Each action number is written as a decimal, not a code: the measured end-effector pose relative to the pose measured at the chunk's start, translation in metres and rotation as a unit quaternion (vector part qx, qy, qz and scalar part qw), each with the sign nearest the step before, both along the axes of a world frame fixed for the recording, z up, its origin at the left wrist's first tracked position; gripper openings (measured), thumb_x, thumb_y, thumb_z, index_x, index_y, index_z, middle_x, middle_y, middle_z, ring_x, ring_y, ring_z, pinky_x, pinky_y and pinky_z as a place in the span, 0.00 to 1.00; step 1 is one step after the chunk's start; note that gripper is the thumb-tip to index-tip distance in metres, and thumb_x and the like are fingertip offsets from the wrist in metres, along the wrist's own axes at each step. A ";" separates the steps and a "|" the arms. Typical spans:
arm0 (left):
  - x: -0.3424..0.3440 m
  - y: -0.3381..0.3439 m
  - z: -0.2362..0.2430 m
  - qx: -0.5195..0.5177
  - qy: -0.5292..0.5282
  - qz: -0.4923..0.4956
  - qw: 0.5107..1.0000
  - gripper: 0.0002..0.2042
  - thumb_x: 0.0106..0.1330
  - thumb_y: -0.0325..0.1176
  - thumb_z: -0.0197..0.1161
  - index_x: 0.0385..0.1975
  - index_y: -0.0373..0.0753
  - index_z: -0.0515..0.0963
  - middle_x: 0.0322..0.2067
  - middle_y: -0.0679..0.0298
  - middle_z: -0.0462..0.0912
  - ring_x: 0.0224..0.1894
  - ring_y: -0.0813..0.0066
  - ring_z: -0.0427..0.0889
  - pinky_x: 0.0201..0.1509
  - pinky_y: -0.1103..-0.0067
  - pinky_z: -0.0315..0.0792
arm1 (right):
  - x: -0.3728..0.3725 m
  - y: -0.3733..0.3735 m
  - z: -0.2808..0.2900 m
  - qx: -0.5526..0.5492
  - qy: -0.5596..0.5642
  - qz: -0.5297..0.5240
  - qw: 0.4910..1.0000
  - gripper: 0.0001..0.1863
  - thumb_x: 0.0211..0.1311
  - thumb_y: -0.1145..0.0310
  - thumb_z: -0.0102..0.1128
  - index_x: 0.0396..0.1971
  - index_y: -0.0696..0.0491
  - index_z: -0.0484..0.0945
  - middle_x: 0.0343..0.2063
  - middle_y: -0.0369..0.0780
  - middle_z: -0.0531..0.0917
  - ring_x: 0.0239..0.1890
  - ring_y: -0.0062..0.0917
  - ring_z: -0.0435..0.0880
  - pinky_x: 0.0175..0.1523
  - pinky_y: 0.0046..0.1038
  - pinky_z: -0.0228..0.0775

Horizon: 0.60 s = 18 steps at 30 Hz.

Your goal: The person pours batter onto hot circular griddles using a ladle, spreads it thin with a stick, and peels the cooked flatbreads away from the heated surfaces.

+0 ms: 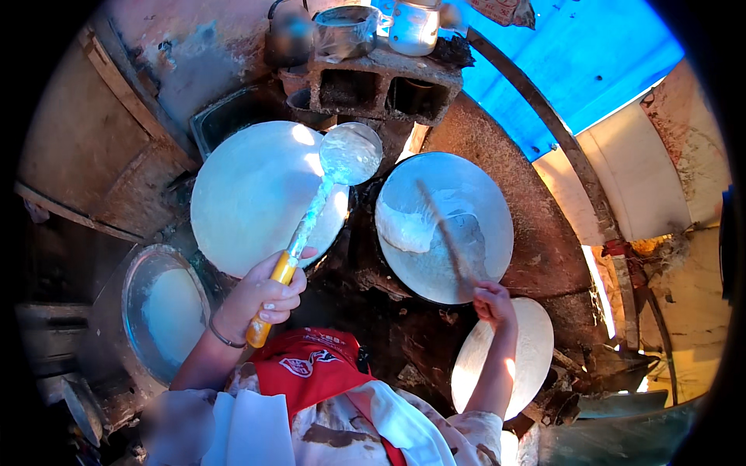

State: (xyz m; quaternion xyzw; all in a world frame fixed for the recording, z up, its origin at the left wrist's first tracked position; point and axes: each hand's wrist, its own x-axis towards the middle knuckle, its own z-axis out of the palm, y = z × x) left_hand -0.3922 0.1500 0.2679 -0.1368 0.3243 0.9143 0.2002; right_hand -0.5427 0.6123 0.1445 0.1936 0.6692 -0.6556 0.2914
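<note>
My left hand (272, 295) is closed round the yellow handle of a ladle (350, 154), whose wide round bowl and shaft are coated with wet white batter. The ladle's bowl is raised, seen against the gap between two round griddles. My right hand (491, 304) grips a thin stick (447, 233), blurred along its length, over the right griddle (486, 186). White batter (408, 231) lies on that griddle in a curved, uneven patch, thicker at the left. A smooth pale layer (249, 186) covers the left griddle.
A metal pot (128, 326) of white batter stands at the left. Near my right forearm is a pale round disc (466, 365). Behind the griddles, a hollow block (381, 85) holds a clear container (346, 33) and a white mug (413, 29). Blue sheeting (590, 70) hangs at the far right.
</note>
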 end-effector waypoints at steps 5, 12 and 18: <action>0.047 -0.040 -0.002 -0.005 0.012 0.004 1.000 0.30 0.58 0.20 0.53 0.62 0.36 0.56 0.27 0.66 0.64 0.14 0.90 0.58 0.13 0.92 0.56 | 0.050 -0.074 -0.012 -0.112 0.033 0.075 0.990 0.24 0.57 0.69 0.60 0.56 0.50 0.71 0.14 0.27 0.66 0.10 0.10 0.58 0.13 0.15 0.45; 0.094 -0.093 -0.009 0.050 0.035 0.006 0.998 0.30 0.58 0.20 0.53 0.63 0.37 0.55 0.28 0.67 0.63 0.16 0.90 0.59 0.14 0.93 0.57 | 0.104 -0.337 -0.035 -0.135 0.117 -0.182 0.967 0.10 0.67 0.62 0.50 0.43 0.48 0.73 0.13 0.28 0.60 0.10 0.12 0.56 0.13 0.16 0.47; 0.139 -0.146 -0.023 0.038 0.036 0.033 0.998 0.29 0.58 0.21 0.53 0.62 0.39 0.57 0.28 0.66 0.64 0.16 0.90 0.59 0.15 0.92 0.58 | 0.183 -0.313 -0.072 -0.127 0.062 -0.258 0.956 0.08 0.68 0.60 0.49 0.29 0.45 0.66 0.11 0.28 0.59 0.08 0.12 0.55 0.12 0.17 0.47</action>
